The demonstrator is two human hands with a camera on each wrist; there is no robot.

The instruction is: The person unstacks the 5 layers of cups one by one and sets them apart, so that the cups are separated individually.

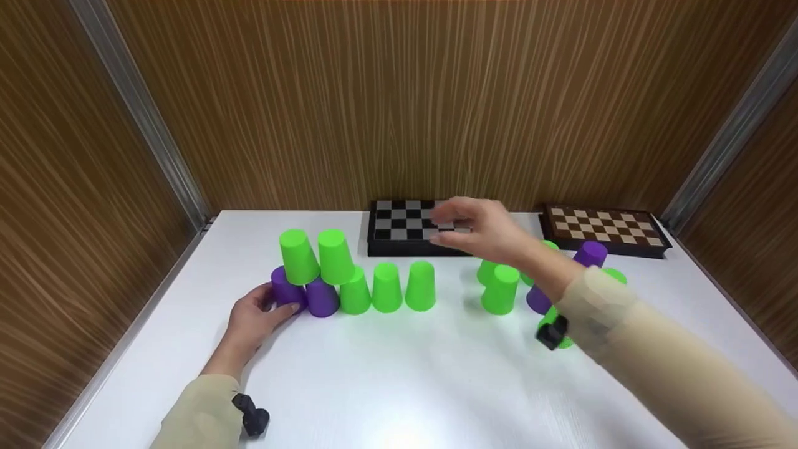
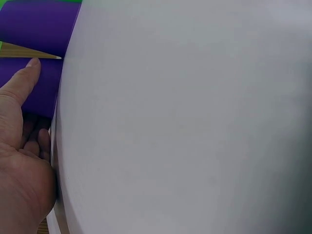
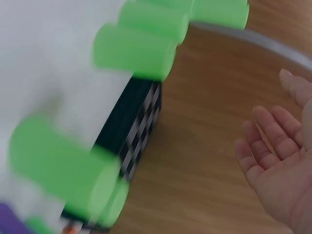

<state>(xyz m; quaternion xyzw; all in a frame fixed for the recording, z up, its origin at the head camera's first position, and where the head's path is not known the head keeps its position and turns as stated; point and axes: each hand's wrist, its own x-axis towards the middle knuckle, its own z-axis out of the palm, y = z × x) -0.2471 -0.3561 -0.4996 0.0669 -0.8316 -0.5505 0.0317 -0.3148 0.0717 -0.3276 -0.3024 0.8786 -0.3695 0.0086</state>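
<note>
On the left of the table, my left hand (image 1: 252, 315) holds the purple cup (image 1: 287, 290) at the end of a row, thumb in front and fingers around its far side. In the left wrist view the thumb (image 2: 27, 80) lies along that cup. A second purple cup (image 1: 323, 297) and three upside-down green cups (image 1: 387, 288) continue the row. Two green cups (image 1: 301, 257) stand upside down on top at the left end. My right hand (image 1: 483, 229) is raised in front of the black-and-grey checkered board (image 1: 399, 224), fingers loosely bent, nothing in its grasp.
Right of the row stand more green cups (image 1: 500, 290) and purple cups (image 1: 591, 252), partly behind my right forearm. One green cup (image 1: 566, 342) lies under the sleeve. A brown checkered board (image 1: 605, 227) sits at the back right. Wood-grain panels (image 1: 399, 106) enclose the white table (image 1: 399, 374).
</note>
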